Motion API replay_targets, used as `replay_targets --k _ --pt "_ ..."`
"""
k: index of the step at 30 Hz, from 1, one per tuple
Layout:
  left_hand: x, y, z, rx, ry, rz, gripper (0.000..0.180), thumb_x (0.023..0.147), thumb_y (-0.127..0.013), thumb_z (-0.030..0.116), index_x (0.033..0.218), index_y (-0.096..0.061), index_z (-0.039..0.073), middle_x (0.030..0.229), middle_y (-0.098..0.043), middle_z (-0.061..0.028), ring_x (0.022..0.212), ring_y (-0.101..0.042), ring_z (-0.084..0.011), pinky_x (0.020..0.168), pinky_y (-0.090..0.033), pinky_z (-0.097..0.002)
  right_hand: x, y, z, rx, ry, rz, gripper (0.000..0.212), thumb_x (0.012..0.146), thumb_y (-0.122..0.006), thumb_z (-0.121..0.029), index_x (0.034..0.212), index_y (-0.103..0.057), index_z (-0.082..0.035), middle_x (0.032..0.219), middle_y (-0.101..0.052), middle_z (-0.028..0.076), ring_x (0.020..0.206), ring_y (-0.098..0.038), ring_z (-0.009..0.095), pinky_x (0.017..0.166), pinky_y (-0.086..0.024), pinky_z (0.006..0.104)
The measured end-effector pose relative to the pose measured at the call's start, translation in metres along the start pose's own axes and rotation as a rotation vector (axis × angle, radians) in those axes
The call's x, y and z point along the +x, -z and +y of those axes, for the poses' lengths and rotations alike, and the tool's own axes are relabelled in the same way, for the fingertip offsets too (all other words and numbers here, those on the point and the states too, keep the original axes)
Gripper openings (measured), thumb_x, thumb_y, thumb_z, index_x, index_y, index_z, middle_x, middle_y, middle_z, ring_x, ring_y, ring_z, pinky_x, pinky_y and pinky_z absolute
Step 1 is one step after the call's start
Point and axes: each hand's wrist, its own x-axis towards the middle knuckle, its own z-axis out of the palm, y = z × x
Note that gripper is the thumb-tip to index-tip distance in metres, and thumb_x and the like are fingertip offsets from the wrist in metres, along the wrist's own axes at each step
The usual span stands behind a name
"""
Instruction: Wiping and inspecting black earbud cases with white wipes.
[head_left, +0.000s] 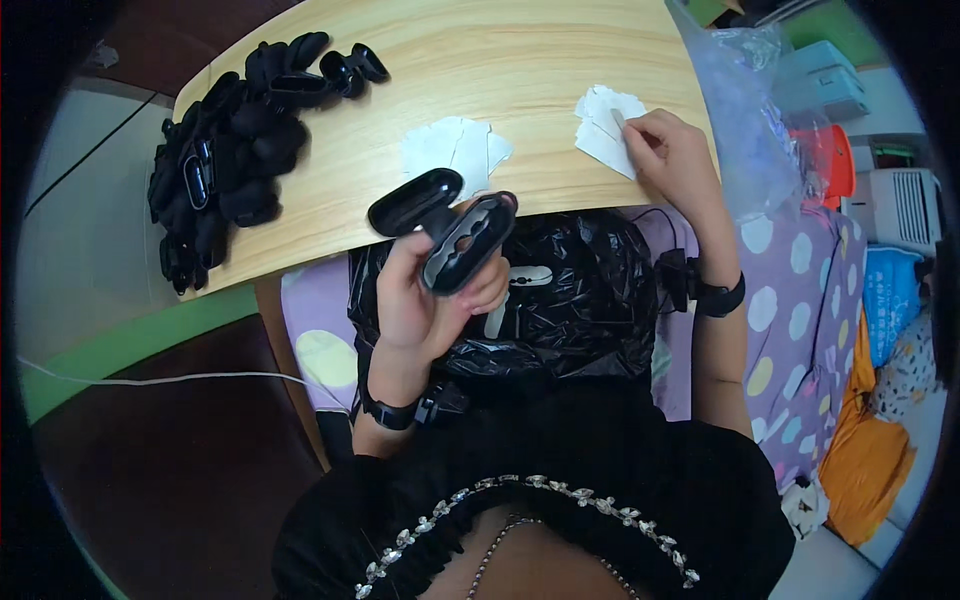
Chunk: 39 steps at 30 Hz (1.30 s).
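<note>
My left hand (405, 305) holds a black earbud case (468, 243) above the table's near edge. Its lid (415, 200) is flipped up, and the inside shows shaped hollows. My right hand (680, 160) is over the table's right side, thumb and forefinger pinched on a small greyish strip (617, 118). That strip is at the white paper pieces (605, 150), which overlap under the fingertips. Another group of overlapping white sheets (450, 145) lies on the table beyond the held case.
A heap of black cases (240, 150) covers the left of the wooden table (520, 60). Across my lap lies a black plastic bag (590, 290) with pale pieces on it. Clear plastic (745, 120) and a red container (838, 165) stand right of the table.
</note>
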Motion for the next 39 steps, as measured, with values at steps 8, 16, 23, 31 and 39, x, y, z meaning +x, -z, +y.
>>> replay_targets --k 8,16,23,31,39 --pt "0.015 -0.001 -0.003 -0.175 0.168 -0.012 0.047 0.092 -0.029 0.033 0.112 -0.051 -0.004 0.059 -0.036 0.0017 0.049 -0.032 -0.0085 0.046 -0.027 -0.0214 -0.012 0.026 -0.052 -0.127 0.188 0.626 0.009 0.082 -0.064 -0.005 0.089 -0.069 -0.002 0.092 -0.068 0.011 0.078 -0.065 0.02 0.072 -0.05 0.0275" --pt "0.016 -0.034 -0.016 -0.088 0.064 0.337 0.046 0.093 -0.03 0.03 0.109 -0.056 -0.004 0.073 -0.057 -0.0036 0.054 -0.047 -0.0098 0.045 -0.035 -0.0202 -0.074 0.002 -0.136 -0.323 0.855 0.197 0.024 0.078 -0.063 -0.007 0.101 -0.067 -0.003 0.1 -0.063 0.007 0.096 -0.06 0.021 0.094 -0.041 0.0496" --pt "0.011 -0.025 -0.017 0.096 0.004 0.431 0.047 0.094 -0.03 0.031 0.11 -0.057 -0.004 0.096 -0.064 -0.0122 0.073 -0.06 -0.0142 0.051 -0.046 -0.0211 -0.079 -0.013 -0.134 -0.045 0.647 0.095 0.028 0.071 -0.065 -0.007 0.098 -0.066 0.0 0.097 -0.061 0.009 0.094 -0.06 0.025 0.099 -0.035 0.0561" --pt "0.012 -0.016 -0.02 0.098 -0.023 0.363 0.048 0.095 -0.031 0.033 0.11 -0.057 -0.004 0.094 -0.064 -0.0111 0.069 -0.059 -0.0128 0.05 -0.044 -0.0198 -0.079 -0.028 -0.144 -0.01 0.541 0.063 0.033 0.069 -0.065 -0.005 0.102 -0.064 -0.002 0.102 -0.059 0.009 0.101 -0.056 0.027 0.099 -0.032 0.0603" --pt "0.0 -0.004 0.036 1.123 0.377 0.287 0.034 0.095 -0.043 0.026 0.109 -0.059 0.0 0.067 -0.062 -0.006 0.057 -0.056 -0.0113 0.051 -0.043 -0.0248 -0.078 -0.009 -0.127 -0.002 0.483 -0.254 0.023 0.075 -0.062 -0.006 0.098 -0.062 -0.004 0.102 -0.06 0.007 0.099 -0.055 0.026 0.097 -0.039 0.049"
